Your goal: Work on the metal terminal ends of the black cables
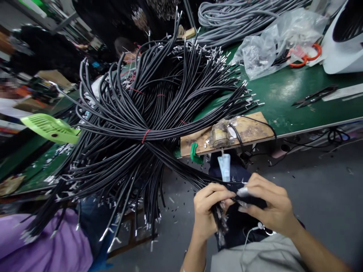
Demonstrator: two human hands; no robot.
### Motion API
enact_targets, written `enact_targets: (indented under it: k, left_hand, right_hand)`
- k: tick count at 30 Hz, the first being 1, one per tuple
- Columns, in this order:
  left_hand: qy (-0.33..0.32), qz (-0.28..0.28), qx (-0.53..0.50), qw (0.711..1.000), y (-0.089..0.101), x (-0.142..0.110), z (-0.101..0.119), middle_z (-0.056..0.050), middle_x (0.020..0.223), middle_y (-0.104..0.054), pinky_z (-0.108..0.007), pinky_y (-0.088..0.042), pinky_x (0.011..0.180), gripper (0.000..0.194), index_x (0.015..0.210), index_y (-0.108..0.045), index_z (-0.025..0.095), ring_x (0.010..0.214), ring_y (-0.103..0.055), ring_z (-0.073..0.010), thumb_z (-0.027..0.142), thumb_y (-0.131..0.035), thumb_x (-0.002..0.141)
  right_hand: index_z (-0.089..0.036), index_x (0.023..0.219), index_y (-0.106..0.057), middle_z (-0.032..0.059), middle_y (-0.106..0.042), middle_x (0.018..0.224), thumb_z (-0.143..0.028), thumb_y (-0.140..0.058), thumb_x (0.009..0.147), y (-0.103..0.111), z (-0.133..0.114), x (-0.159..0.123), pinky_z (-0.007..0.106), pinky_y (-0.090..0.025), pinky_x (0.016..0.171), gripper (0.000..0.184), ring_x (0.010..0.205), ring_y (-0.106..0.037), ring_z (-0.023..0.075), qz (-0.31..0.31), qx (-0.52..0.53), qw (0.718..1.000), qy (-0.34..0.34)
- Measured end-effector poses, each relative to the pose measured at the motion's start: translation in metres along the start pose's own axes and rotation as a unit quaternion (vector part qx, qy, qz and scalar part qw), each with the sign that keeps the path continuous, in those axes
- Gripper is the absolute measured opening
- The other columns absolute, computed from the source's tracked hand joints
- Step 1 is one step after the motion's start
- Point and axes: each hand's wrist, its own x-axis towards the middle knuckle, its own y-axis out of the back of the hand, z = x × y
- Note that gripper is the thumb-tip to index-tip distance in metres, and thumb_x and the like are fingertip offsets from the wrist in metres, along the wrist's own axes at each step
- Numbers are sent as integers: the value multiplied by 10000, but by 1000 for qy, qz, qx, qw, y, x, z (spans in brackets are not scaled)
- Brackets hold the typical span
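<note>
My left hand (211, 206) is closed around a bundle of black cables (193, 177), below the bench edge and above my lap. Loose cable ends hang below its fingers, partly wrapped in something clear. Beside it, my right hand (269, 204) is curled, with thumb and forefinger apart. Silvery coverings show on its fingertips. The stripped tip of one cable lies at its upper fingers; contact is unclear. The bundle runs back to a large pile of black cables (121, 132) with bare silvery ends, tied with red ties (146, 136).
A wooden board (255, 126) with a small motor-like device (220, 135) and a green clamp (195, 154) sits at the bench edge. Snips (314, 96), orange-handled scissors (304, 56), plastic bags (261, 56) and grey cable coils (235, 17) lie behind. A person in purple (56, 241) is at left.
</note>
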Motion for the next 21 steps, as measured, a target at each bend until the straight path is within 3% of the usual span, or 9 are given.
enact_targets:
  k: [4, 9, 11, 14, 18, 21]
  left_hand:
    - [-9, 8, 58, 998, -2, -9, 3, -59, 820, -689, -231, -518, 647, 191, 947, -694, 180, 712, -656, -145, 66, -619, 813]
    - [-16, 7, 82, 996, -4, -13, 3, -66, 851, -684, -233, -516, 648, 268, 1020, -672, 174, 722, -653, -148, 42, -614, 794]
    - [-13, 8, 78, 997, -4, -11, 3, -60, 826, -689, -223, -508, 639, 245, 991, -676, 173, 702, -654, -141, 42, -626, 790]
    - [-10, -21, 71, 997, -6, -6, 5, -42, 724, -679, -211, -479, 593, 122, 887, -674, 160, 631, -638, -130, 79, -638, 803]
    - [12, -102, 111, 988, -5, -4, 4, -9, 597, -587, -215, -383, 506, 96, 747, -651, 153, 522, -552, -111, 111, -603, 819]
    - [46, -85, 122, 988, -5, -7, 3, -20, 640, -592, -215, -385, 526, 97, 770, -646, 146, 548, -552, -110, 113, -582, 835]
  right_hand:
    - [-190, 876, -654, 34, -614, 699, -54, -682, 761, -14, -1, 2, 329, -439, 613, 180, 634, -506, 166, 35, -18, 999, 5]
    - [-192, 824, -612, 27, -597, 733, -79, -636, 799, -20, 4, -4, 334, -433, 681, 118, 677, -519, 163, 46, -4, 997, -69]
    - [-189, 777, -590, 22, -575, 713, -112, -600, 829, -23, 6, -5, 319, -418, 661, 93, 675, -512, 160, 55, 3, 993, -107]
    - [-185, 638, -502, -4, -479, 627, -144, -557, 839, -29, 12, -1, 287, -364, 586, 212, 616, -453, 140, 67, -14, 988, -137]
    - [-190, 487, -358, -35, -372, 526, -161, -549, 806, -31, 21, 12, 267, -286, 516, 373, 521, -374, 107, -12, -37, 981, -191]
    - [-168, 500, -475, -23, -440, 535, -264, -571, 830, -20, 27, 19, 253, -293, 501, 357, 519, -395, 104, -49, -3, 967, -248]
